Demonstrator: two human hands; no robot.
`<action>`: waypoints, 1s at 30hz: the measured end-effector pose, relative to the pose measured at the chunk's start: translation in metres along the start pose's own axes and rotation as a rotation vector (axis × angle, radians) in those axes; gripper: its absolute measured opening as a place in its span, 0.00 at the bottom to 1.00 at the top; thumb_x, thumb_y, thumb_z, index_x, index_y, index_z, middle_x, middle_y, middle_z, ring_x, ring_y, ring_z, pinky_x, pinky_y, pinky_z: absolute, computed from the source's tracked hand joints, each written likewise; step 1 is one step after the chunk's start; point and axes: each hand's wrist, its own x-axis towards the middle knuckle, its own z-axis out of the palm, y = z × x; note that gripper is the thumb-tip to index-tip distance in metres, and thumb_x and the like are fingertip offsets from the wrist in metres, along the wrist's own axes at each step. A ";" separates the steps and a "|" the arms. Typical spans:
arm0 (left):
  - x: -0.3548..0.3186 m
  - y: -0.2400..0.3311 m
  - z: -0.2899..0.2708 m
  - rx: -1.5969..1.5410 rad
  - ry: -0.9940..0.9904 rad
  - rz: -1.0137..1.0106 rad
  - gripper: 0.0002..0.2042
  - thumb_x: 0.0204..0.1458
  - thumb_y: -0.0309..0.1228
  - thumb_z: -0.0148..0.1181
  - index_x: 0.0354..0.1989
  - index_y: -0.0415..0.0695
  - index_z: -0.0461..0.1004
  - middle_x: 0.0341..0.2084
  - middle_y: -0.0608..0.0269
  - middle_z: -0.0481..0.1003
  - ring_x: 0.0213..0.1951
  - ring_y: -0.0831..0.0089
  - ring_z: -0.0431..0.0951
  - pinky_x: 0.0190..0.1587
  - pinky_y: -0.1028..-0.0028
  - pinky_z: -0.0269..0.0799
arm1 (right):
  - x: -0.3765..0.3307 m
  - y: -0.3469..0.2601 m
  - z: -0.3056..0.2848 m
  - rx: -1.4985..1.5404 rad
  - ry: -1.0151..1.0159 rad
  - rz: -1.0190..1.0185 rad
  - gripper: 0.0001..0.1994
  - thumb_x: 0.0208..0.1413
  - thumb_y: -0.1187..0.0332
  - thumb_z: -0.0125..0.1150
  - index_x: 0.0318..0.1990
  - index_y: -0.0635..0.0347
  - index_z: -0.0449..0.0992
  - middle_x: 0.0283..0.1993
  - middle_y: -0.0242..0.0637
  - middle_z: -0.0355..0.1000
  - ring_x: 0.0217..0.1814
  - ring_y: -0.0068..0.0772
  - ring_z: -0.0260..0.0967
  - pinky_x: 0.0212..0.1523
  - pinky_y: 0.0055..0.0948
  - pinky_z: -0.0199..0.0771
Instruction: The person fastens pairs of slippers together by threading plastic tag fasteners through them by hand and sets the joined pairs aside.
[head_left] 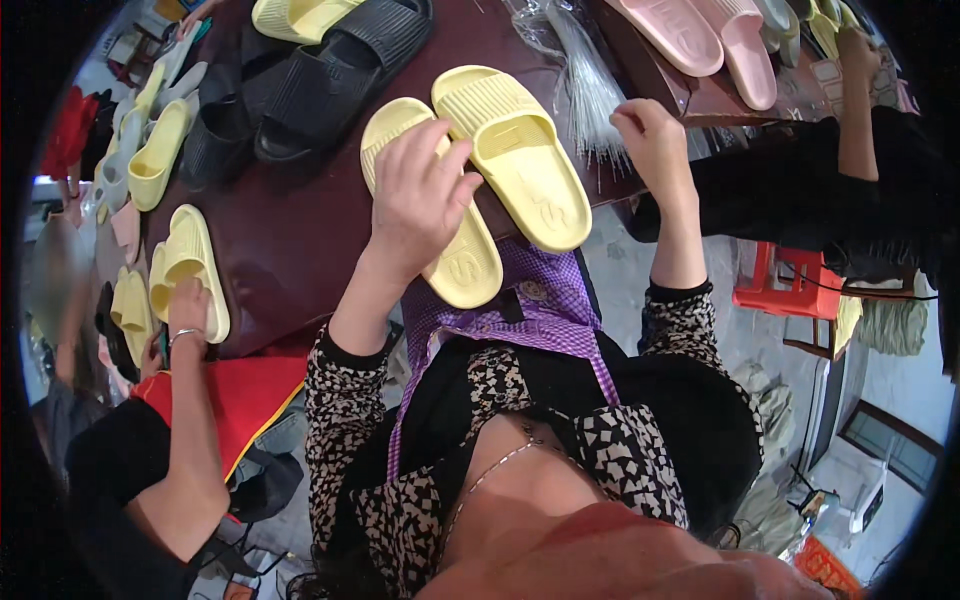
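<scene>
A pair of pale yellow ridged slide slippers lies side by side at the near table edge, toes away from me. My left hand (420,195) is over the left slipper (465,265), its fingers bent and a gap showing between thumb and forefinger. The right slipper (535,185) lies just beyond those fingertips. My right hand (655,145) is raised to the right of the pair, thumb and fingers pinched together; anything thin between them is too small to see. Close by it lies a bundle of thin clear plastic strands (590,90), partly in a clear bag.
Black slides (320,95) lie at the far left on the dark red table (290,240). Pink slides (680,35) are at the far right. On the left, another person's hand (188,305) is in a yellow slide. A co-worker's arm (857,110) reaches in at right, above a red stool (790,280).
</scene>
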 end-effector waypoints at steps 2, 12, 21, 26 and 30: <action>0.003 0.008 0.002 -0.022 -0.062 0.073 0.18 0.40 0.30 0.63 0.41 0.40 0.71 0.44 0.53 0.69 0.49 0.57 0.68 0.51 0.60 0.61 | -0.011 -0.012 -0.005 -0.055 -0.033 0.043 0.09 0.49 0.67 0.60 0.34 0.64 0.75 0.32 0.45 0.72 0.33 0.41 0.71 0.34 0.32 0.69; 0.003 0.030 0.016 -0.117 -0.276 0.182 0.17 0.41 0.33 0.64 0.40 0.41 0.72 0.43 0.55 0.70 0.49 0.58 0.67 0.53 0.57 0.60 | -0.037 -0.019 -0.009 -0.168 -0.082 0.217 0.10 0.49 0.66 0.59 0.32 0.65 0.75 0.33 0.45 0.72 0.35 0.45 0.70 0.36 0.34 0.69; -0.001 0.031 0.020 -0.119 -0.348 0.178 0.15 0.40 0.33 0.64 0.37 0.41 0.72 0.37 0.56 0.70 0.46 0.60 0.69 0.52 0.58 0.60 | -0.041 -0.011 -0.007 -0.095 -0.015 0.174 0.09 0.50 0.68 0.55 0.31 0.65 0.74 0.27 0.48 0.72 0.29 0.44 0.71 0.31 0.34 0.70; 0.006 0.032 0.021 -0.196 -0.321 0.175 0.14 0.40 0.30 0.63 0.36 0.39 0.72 0.33 0.58 0.70 0.40 0.62 0.70 0.47 0.62 0.63 | -0.044 -0.013 -0.009 -0.026 -0.014 0.154 0.08 0.50 0.69 0.56 0.30 0.66 0.74 0.23 0.47 0.71 0.23 0.39 0.70 0.26 0.31 0.68; 0.022 0.038 0.029 -0.279 -0.217 0.169 0.12 0.41 0.27 0.61 0.35 0.38 0.72 0.30 0.59 0.69 0.36 0.64 0.71 0.41 0.66 0.65 | -0.047 -0.025 -0.019 0.083 -0.048 0.166 0.07 0.50 0.71 0.57 0.28 0.67 0.73 0.19 0.41 0.69 0.20 0.28 0.66 0.23 0.25 0.65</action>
